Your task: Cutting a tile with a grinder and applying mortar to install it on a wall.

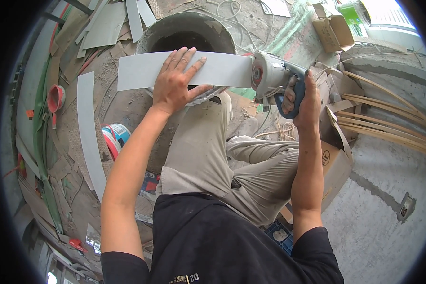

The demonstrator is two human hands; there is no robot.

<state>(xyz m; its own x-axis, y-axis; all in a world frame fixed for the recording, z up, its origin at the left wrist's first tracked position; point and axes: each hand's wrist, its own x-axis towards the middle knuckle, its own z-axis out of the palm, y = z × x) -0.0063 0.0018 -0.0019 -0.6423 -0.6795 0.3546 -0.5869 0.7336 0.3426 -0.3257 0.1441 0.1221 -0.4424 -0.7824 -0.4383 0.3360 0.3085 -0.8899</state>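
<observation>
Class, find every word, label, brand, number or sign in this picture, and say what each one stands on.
Black shirt: pale lettering and digits, upside down; not copied out here.
Cardboard box beside the right forearm: a round dark mark, not copied out.
Blue-and-white bucket: label too small to read.
Open cardboard box: faint print, too small to read.

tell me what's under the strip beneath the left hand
A bucket: its far rim, dark inside and part of its near rim show around the strip. The strip and left hand hide the middle.
</observation>
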